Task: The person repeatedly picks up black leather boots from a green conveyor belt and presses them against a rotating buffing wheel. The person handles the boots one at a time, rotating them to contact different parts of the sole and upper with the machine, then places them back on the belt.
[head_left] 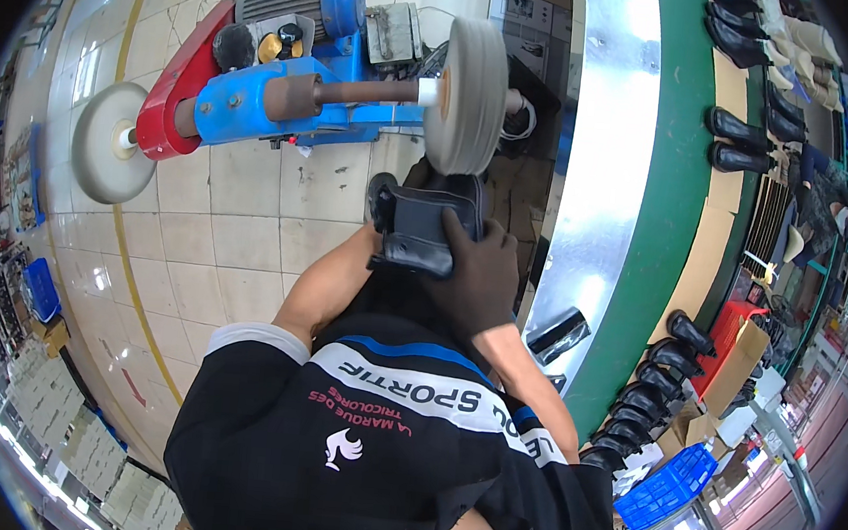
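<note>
1. Black boot point(427, 230) is held out in front of the person's chest, at the near side of a round buffing wheel point(472, 99); from where I stand I can't tell if the two are touching.
2. On its right side, the right hand point(483, 275), in a dark glove, has its fingers clamped on the boot, one stretched across the leather.
3. From the other side comes the left forearm point(328, 282), bare below a white cuff; the left hand is mostly hidden by the boot, so I can't tell how its fingers stand.
4. That wheel sits on a shaft point(368, 93) running from a blue housing point(243, 101), with a red guard point(179, 86) and a second, paler wheel point(115, 144) at the far left.
5. Over to the person's right runs a shiny metal strip point(609, 130) beside a green surface point(675, 175).
6. Farther right, dark footwear point(654, 383) stands in a row near a blue crate point(665, 488).
</note>
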### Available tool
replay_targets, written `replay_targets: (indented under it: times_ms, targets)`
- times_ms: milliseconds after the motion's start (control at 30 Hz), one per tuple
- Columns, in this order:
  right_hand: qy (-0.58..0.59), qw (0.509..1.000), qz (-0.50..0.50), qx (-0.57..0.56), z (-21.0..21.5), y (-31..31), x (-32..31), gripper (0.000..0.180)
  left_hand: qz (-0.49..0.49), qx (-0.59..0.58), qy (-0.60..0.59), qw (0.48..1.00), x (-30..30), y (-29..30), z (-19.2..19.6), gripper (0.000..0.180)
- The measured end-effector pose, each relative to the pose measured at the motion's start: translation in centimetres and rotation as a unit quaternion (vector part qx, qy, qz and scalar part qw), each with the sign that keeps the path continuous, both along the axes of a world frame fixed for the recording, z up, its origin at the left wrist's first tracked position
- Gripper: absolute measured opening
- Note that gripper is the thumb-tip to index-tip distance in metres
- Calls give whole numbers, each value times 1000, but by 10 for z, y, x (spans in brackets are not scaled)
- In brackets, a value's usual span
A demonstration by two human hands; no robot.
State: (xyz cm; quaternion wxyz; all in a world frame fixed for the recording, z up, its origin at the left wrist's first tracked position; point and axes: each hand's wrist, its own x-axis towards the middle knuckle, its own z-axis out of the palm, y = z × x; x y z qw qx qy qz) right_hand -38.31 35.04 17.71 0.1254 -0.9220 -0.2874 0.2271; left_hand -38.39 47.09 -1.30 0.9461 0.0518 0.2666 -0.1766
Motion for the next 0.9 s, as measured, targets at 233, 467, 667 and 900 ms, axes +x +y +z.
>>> replay_targets:
  times_ms: [233, 467, 667, 900]
  targets:
    - [-3, 997, 35, -63, -55, 28, 37, 63, -6, -25, 3, 1000, 6, -3, -24, 76]
    - [26, 994, -65, 85, -6, -32, -9, 78, 34, 18, 85, 996, -3, 3, -27, 75]
    - [164, 894, -318, 272, -19, -73, -42, 75, 44, 54, 14, 997, -4, -3, 15, 61]
    - [27, 942, -188, 278, -116, -116, -74, 48, 87, 22, 63, 994, 6, -6, -45, 52]
